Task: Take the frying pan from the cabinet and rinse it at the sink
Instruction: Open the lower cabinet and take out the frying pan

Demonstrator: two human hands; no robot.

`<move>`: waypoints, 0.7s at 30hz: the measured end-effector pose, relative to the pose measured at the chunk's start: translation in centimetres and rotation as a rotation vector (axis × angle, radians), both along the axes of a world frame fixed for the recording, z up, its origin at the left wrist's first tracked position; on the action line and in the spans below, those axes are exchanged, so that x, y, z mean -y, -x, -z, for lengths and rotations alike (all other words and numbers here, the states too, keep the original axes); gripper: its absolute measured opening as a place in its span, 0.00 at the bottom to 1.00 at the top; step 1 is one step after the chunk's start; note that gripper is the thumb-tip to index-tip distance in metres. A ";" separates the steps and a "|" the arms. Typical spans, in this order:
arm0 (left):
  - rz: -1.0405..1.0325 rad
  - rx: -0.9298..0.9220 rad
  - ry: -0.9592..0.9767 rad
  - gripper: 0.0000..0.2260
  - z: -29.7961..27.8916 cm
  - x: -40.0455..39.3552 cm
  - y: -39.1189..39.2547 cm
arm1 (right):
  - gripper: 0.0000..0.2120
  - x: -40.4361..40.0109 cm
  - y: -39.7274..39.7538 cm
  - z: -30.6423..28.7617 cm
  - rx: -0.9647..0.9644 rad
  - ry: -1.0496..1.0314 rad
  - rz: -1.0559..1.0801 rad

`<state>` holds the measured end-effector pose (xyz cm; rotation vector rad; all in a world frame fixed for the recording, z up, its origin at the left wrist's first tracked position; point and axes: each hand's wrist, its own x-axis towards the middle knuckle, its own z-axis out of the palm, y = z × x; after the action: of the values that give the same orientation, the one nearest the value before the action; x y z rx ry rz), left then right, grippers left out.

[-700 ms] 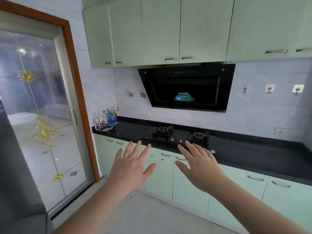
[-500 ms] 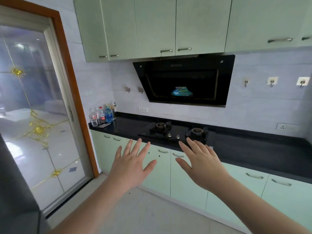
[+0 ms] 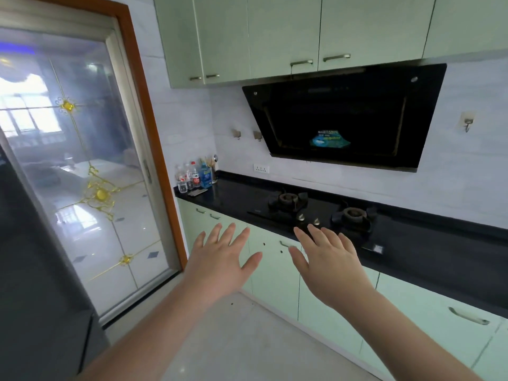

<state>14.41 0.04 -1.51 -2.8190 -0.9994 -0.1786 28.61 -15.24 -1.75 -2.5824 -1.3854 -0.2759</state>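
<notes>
My left hand [image 3: 220,264] and my right hand [image 3: 331,264] are both held out in front of me, palms down, fingers spread, holding nothing. Behind them stand pale green lower cabinets [image 3: 275,276] with their doors closed, under a black countertop [image 3: 428,251]. Pale green upper cabinets [image 3: 283,31] hang above, doors closed too. No frying pan and no sink are in view.
A two-burner gas hob [image 3: 316,213] is set in the countertop under a black range hood [image 3: 343,114]. Bottles [image 3: 193,176] cluster at the counter's left end. A glass sliding door [image 3: 77,166] fills the left; a dark appliance [image 3: 30,284] stands at the near left.
The view has swung left and tilted, and the cabinets and hob look closer. Both hands stay spread and empty in front of me.
</notes>
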 end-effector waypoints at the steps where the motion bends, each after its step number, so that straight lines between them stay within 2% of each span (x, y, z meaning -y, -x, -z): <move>1: -0.001 0.005 0.002 0.32 0.1 -0.6 0.1 | 0.29 -0.9 0.1 0.1 -0.001 -0.006 -0.009; 4: -0.004 0.028 -0.004 0.32 0.5 -2.7 0.6 | 0.33 -3.6 0.6 0.5 -0.005 -0.012 -0.037; 8: -0.038 0.025 0.012 0.34 1.3 -6.7 1.3 | 0.27 -8.2 1.0 0.9 -0.044 0.001 -0.072; 15: -0.071 0.068 0.006 0.30 2.2 -17.1 3.6 | 0.27 -19.0 2.9 1.5 0.008 0.057 -0.121; 21: -0.065 0.135 0.075 0.30 3.3 -24.5 4.6 | 0.28 -26.9 3.9 2.3 0.013 0.085 -0.143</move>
<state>9.77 24.55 -4.78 -2.8696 -1.1470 -0.3341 24.72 11.67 -4.03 -2.5355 -1.6104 -0.2155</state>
